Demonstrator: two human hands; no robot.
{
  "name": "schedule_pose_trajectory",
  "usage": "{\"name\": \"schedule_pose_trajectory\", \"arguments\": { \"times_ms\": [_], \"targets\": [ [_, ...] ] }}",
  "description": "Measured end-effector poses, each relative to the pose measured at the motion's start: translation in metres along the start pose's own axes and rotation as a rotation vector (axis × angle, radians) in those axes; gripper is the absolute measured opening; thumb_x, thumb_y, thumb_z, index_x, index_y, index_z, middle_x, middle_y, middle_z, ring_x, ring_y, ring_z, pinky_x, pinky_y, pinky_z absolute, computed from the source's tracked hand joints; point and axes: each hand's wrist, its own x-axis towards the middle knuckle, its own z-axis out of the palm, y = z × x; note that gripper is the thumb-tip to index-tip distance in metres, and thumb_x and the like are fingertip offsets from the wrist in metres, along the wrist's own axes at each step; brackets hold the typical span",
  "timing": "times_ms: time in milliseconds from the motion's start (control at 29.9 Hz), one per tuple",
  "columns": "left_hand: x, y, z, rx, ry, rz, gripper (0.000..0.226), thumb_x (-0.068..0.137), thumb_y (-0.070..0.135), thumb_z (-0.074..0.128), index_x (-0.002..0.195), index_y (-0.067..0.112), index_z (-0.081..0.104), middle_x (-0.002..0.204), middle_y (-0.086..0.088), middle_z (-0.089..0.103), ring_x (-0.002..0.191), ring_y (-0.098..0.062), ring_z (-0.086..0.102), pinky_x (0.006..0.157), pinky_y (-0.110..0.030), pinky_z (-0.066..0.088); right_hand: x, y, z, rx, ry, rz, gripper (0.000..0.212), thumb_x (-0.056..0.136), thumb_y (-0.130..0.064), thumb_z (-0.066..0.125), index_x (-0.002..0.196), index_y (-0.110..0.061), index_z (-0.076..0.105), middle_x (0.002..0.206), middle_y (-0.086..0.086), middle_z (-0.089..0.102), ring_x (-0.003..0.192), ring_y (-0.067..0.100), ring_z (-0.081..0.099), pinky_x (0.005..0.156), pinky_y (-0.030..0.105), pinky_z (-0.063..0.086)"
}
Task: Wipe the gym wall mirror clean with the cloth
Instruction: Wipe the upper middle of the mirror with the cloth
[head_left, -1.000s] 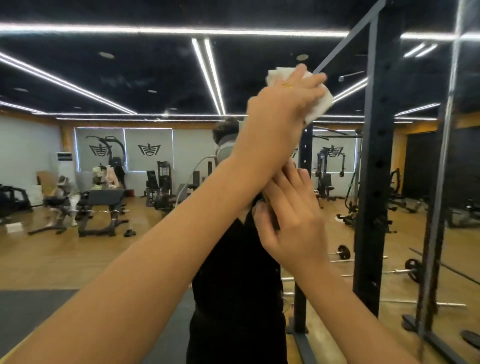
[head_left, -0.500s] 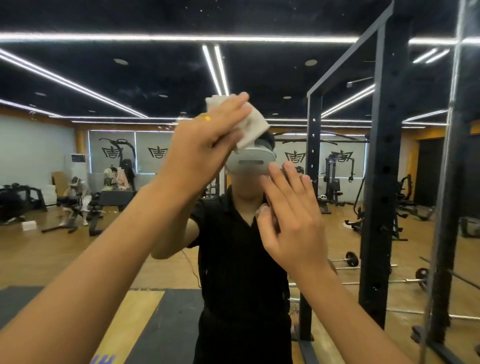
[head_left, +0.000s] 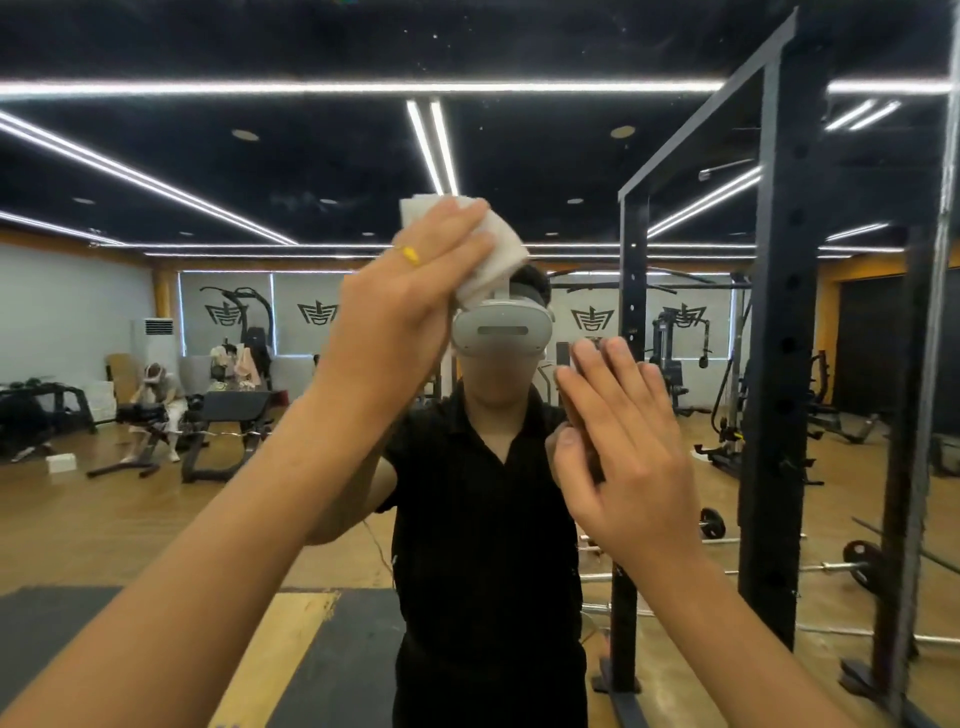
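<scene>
Head view: left hand (head_left: 410, 306) is pressing the cloth (head_left: 498, 254) flat-fingered against the mirror (head_left: 311, 156), up-left of the open-fingered right hand (head_left: 623, 441).

A black ceiling (head_left: 311, 41) is crossed by long white light strips (head_left: 363, 87). A white wall (head_left: 67, 312) is seen at the left, topped by an orange band (head_left: 52, 243). The far wall is covered by pale blinds (head_left: 223, 291) printed with dark logos, and a white floor-standing air conditioner (head_left: 158, 335) is placed beside them. The floor (head_left: 130, 519) is laid in light wood, with dark mats (head_left: 52, 623) spread at the near end. Black benches (head_left: 234, 402) are ranged at the left; a tall black steel rack (head_left: 784, 364) is set at the right, with barbells (head_left: 712, 523) laid on the floor by it.
</scene>
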Motion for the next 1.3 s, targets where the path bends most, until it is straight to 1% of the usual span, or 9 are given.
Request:
{"name": "schedule_pose_trajectory", "arguments": {
  "times_ms": [100,201,401,602,769,869,1003,1170,1304],
  "targets": [
    [-0.014,-0.022,-0.014,0.034,0.046,-0.16,0.031,0.102,0.008,0.057,0.131,0.006,0.068,0.136,-0.012,0.066,0.107,-0.031,0.07,0.099,-0.019,0.049,-0.002,0.0,0.0,0.001,-0.002,0.005,0.05,0.098,-0.016,0.052,0.148,-0.008,0.051,0.159,0.012,0.044,0.155,0.025,0.029,0.128,0.048,0.021],
    [-0.021,-0.022,-0.013,-0.037,0.069,-0.259,0.031,0.105,0.011,0.058,0.134,0.006,0.066,0.142,-0.008,0.061,0.116,-0.022,0.067,0.103,-0.005,0.041,-0.002,0.0,0.001,-0.004,0.0,0.005,0.049,0.099,-0.016,0.051,0.147,-0.008,0.051,0.159,0.012,0.044,0.155,0.026,0.03,0.128,0.048,0.021],
    [0.005,0.014,0.009,-0.133,0.121,-0.281,0.033,0.102,0.01,0.06,0.133,0.006,0.066,0.143,-0.01,0.06,0.134,-0.026,0.058,0.111,-0.035,0.047,-0.002,0.001,0.001,0.0,-0.009,0.004,0.05,0.098,-0.015,0.053,0.148,-0.007,0.051,0.159,0.012,0.044,0.155,0.025,0.03,0.128,0.047,0.02],
    [0.006,0.014,0.009,-0.078,0.074,-0.201,0.034,0.098,0.004,0.056,0.13,0.005,0.07,0.138,-0.011,0.066,0.127,-0.031,0.063,0.103,-0.045,0.055,-0.002,0.002,-0.001,0.023,-0.029,-0.001,0.05,0.098,-0.013,0.055,0.147,-0.006,0.052,0.16,0.011,0.043,0.155,0.025,0.028,0.129,0.046,0.017],
    [-0.026,-0.011,-0.014,0.018,0.145,-0.324,0.04,0.101,0.022,0.048,0.132,0.008,0.068,0.139,-0.008,0.065,0.117,-0.019,0.067,0.1,-0.028,0.055,-0.001,0.002,-0.002,0.024,-0.037,0.0,0.051,0.097,-0.012,0.057,0.147,-0.005,0.052,0.159,0.013,0.043,0.155,0.027,0.028,0.13,0.044,0.013],
    [-0.034,-0.022,-0.018,0.021,0.211,-0.477,0.037,0.105,0.024,0.052,0.137,0.01,0.065,0.144,-0.006,0.061,0.121,-0.003,0.055,0.103,-0.008,0.043,-0.001,0.002,-0.002,0.048,-0.045,0.014,0.052,0.097,-0.013,0.057,0.148,-0.006,0.051,0.16,0.012,0.042,0.156,0.025,0.026,0.13,0.042,0.012],
    [-0.021,-0.01,-0.011,-0.031,0.332,-0.608,0.033,0.105,0.021,0.058,0.136,0.011,0.065,0.141,-0.003,0.064,0.12,0.008,0.049,0.102,-0.005,0.04,-0.002,0.003,-0.002,0.057,-0.037,0.007,0.052,0.098,-0.015,0.056,0.148,-0.006,0.051,0.16,0.012,0.043,0.156,0.025,0.027,0.129,0.047,0.016],
    [-0.004,0.026,0.005,-0.064,0.267,-0.441,0.036,0.105,0.02,0.058,0.136,0.005,0.063,0.109,-0.001,0.074,0.09,0.004,0.057,0.076,0.002,0.043,-0.002,0.003,-0.001,0.037,-0.026,0.002,0.052,0.097,-0.014,0.058,0.148,-0.006,0.052,0.159,0.012,0.043,0.155,0.025,0.028,0.129,0.049,0.018],
    [-0.01,0.004,-0.007,0.009,0.141,-0.248,0.035,0.102,0.014,0.061,0.135,0.005,0.065,0.134,-0.011,0.068,0.107,-0.012,0.065,0.095,-0.001,0.04,-0.002,0.003,-0.002,0.034,-0.03,-0.003,0.052,0.098,-0.014,0.057,0.149,-0.006,0.051,0.16,0.011,0.042,0.156,0.025,0.027,0.13,0.044,0.014]
  ]
}}
